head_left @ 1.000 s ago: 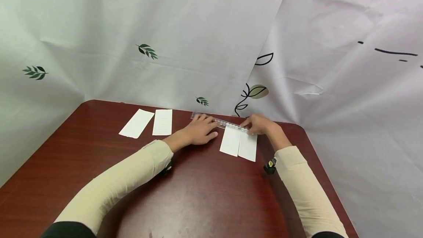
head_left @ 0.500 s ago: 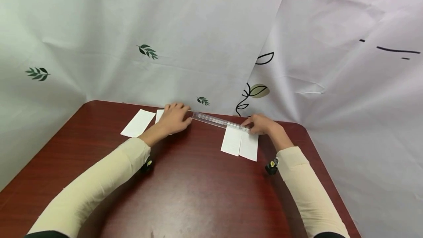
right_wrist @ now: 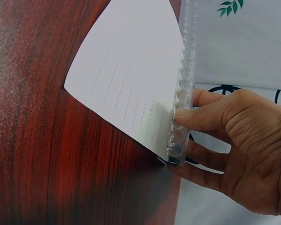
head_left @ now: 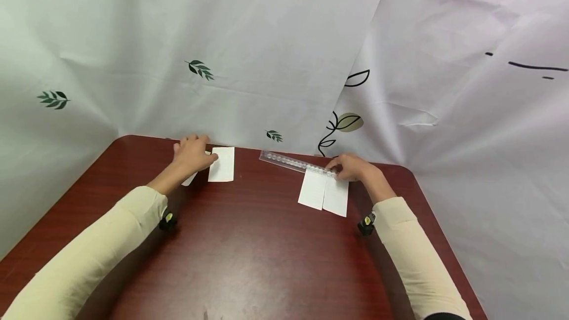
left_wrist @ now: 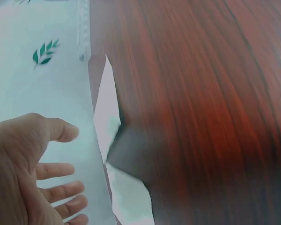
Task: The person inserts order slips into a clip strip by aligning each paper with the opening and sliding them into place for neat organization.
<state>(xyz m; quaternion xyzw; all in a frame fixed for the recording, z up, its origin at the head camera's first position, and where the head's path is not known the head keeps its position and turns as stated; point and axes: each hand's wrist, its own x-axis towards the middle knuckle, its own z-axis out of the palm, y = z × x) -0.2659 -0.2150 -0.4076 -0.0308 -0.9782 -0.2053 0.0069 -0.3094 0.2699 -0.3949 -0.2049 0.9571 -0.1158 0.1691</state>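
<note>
A clear plastic binding strip (head_left: 284,160) with a row of round rings lies slantwise along the table's back edge. Its right end is held by my right hand (head_left: 351,167), thumb on the rings and fingers behind, as the right wrist view shows. Two lined paper sheets (head_left: 312,190) lie side by side with their top edges at the strip. Whether the rings pass through the paper I cannot tell. My left hand (head_left: 191,156) hovers over the left pair of sheets, fingers spread, holding nothing. It partly hides the far-left sheet (head_left: 189,180); the other white sheet (head_left: 222,164) lies beside it.
The reddish-brown wooden table (head_left: 249,256) has a glossy top. Behind it and at the right hangs a pale cloth (head_left: 266,53) with leaf prints, close against the back edge.
My left hand has left the strip and moved leftward to the two left sheets. My right hand stays on the strip's right end.
</note>
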